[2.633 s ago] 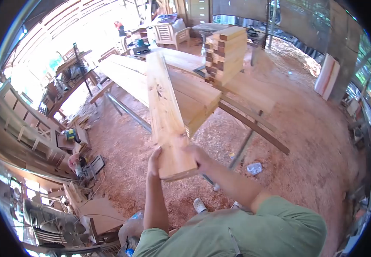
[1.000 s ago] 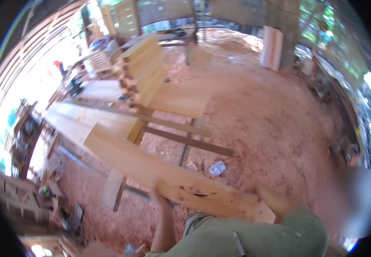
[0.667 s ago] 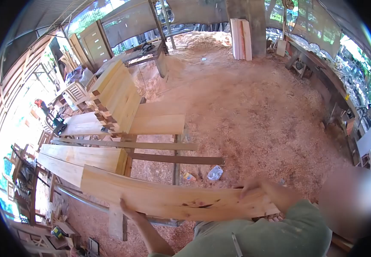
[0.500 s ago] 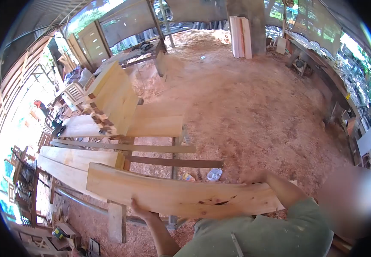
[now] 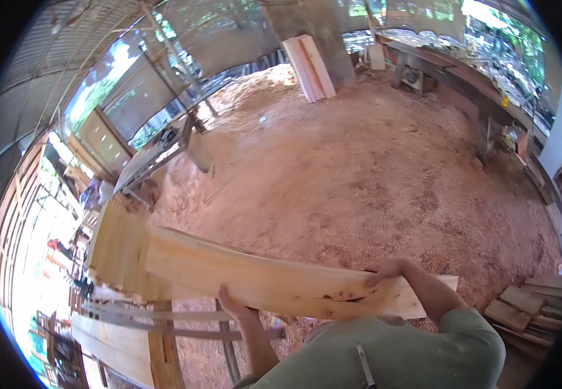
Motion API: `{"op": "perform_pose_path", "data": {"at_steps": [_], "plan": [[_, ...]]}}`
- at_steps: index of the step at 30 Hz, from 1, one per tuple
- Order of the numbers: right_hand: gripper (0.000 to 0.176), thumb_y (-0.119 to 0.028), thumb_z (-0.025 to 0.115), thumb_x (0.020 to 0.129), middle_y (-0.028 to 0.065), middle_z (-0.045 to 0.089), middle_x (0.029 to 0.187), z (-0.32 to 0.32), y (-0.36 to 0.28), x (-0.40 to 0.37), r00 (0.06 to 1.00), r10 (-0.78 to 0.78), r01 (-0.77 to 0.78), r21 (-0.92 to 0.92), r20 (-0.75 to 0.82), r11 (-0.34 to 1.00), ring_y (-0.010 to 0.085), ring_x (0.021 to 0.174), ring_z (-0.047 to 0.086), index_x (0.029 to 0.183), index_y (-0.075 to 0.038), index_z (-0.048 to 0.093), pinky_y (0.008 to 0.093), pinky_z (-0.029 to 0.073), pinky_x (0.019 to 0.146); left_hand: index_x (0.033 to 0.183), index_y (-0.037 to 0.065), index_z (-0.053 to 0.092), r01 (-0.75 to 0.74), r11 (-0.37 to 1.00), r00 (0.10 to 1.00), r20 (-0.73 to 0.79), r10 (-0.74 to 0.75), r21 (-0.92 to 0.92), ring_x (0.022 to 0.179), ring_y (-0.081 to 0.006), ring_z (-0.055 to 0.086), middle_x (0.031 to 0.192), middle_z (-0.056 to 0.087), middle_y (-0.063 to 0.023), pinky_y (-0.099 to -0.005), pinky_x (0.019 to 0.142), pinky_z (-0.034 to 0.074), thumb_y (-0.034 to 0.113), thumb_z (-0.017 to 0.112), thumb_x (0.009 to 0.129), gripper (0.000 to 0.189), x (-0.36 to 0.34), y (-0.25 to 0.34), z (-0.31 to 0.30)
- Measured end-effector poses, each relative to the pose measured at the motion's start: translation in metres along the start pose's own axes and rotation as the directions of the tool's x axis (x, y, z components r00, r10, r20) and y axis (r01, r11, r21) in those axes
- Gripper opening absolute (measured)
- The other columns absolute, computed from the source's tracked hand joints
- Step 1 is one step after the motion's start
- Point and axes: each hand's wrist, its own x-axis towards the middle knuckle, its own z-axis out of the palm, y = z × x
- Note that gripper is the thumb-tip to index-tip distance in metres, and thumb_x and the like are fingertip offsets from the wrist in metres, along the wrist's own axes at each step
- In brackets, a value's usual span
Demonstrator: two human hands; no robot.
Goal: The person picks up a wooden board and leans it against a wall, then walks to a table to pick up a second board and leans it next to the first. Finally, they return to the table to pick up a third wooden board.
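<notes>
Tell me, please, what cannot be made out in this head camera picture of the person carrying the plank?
All in the head view:
Left hand: palm hidden under the lower edge of the plank.
Right hand: thumb hidden behind the plank's upper edge.
Board stack: near end covered by the plank.
Loose boards: cut off by the right lens rim.
Items on the far bench: too small to tell.

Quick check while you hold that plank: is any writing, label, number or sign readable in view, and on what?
None can be read.
The plank, gripped by the left hand and the right hand, shows only bare grain and a dark knot.
A small yellow patch on the workbench may be a label, but it is too small to read.
</notes>
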Motion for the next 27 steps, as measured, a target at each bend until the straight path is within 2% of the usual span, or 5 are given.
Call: {"op": "perform_pose_path", "data": {"at_steps": [4, 13, 15, 21, 27], "plan": [[0.072, -0.029, 0.075, 0.075, 0.0129, 0.056, 0.122, -0.087, 0.036, -0.006, 0.996, 0.057, -0.061, 0.072, 0.062, 0.996, 0.022, 0.11, 0.054, 0.133, -0.001, 0.042, 0.0377, 0.043, 0.095, 0.134, 0.005, 0.04, -0.033, 0.999, 0.987, 0.157, 0.038, -0.034, 0.115, -0.0311, 0.052, 0.126, 0.051, -0.0157, -0.0464, 0.093, 0.047, 0.049, 0.043, 0.089, 0.063, 0.029, -0.053, 0.064], [0.072, -0.033, 0.079, 0.07, 0.0123, 0.059, 0.121, -0.23, 0.024, -0.041, 0.973, 0.111, -0.081, 0.151, -0.202, 0.985, 0.0233, 0.108, 0.057, 0.128, -0.002, 0.052, 0.0354, 0.046, 0.091, 0.134, 0.005, 0.04, 0.198, 0.98, 0.94, 0.289, -0.182, -0.024, 0.116, -0.0286, 0.051, 0.125, 0.052, -0.0134, -0.0419, 0.095, 0.045, 0.053, 0.039, 0.092, 0.063, 0.124, -0.195, 0.196], [0.073, -0.034, 0.079, 0.069, 0.0123, 0.059, 0.121, -0.283, 0.04, -0.028, 0.956, 0.116, -0.103, 0.06, -0.271, 0.993, 0.0231, 0.107, 0.057, 0.128, -0.002, 0.052, 0.0346, 0.046, 0.09, 0.131, 0.008, 0.043, 0.188, 0.981, 0.868, 0.476, -0.142, -0.049, 0.113, -0.028, 0.052, 0.126, 0.052, -0.0097, -0.0436, 0.094, 0.044, 0.055, 0.035, 0.093, 0.061, 0.17, -0.251, 0.216], [0.076, -0.043, 0.078, 0.068, 0.014, 0.059, 0.12, -0.447, 0.033, -0.031, 0.865, 0.145, -0.201, -0.068, -0.481, 0.977, 0.0231, 0.109, 0.056, 0.126, -0.001, 0.053, 0.0357, 0.043, 0.093, 0.13, 0.007, 0.042, 0.404, 0.873, 0.831, 0.509, -0.226, -0.272, 0.112, -0.0269, 0.053, 0.121, 0.053, -0.011, -0.0413, 0.094, 0.045, 0.05, 0.037, 0.094, 0.056, 0.243, -0.363, 0.36], [0.08, -0.053, 0.072, 0.069, 0.0165, 0.057, 0.125, -0.575, -0.03, -0.033, 0.821, 0.258, -0.324, -0.042, -0.508, 0.945, 0.0278, 0.115, 0.053, 0.128, -0.001, 0.052, 0.0369, 0.039, 0.099, 0.135, 0.006, 0.037, 0.485, 0.867, 0.787, 0.491, -0.373, -0.118, 0.117, -0.0313, 0.05, 0.129, 0.049, -0.0134, -0.045, 0.097, 0.044, 0.052, 0.041, 0.091, 0.064, 0.328, -0.419, 0.489]]}}
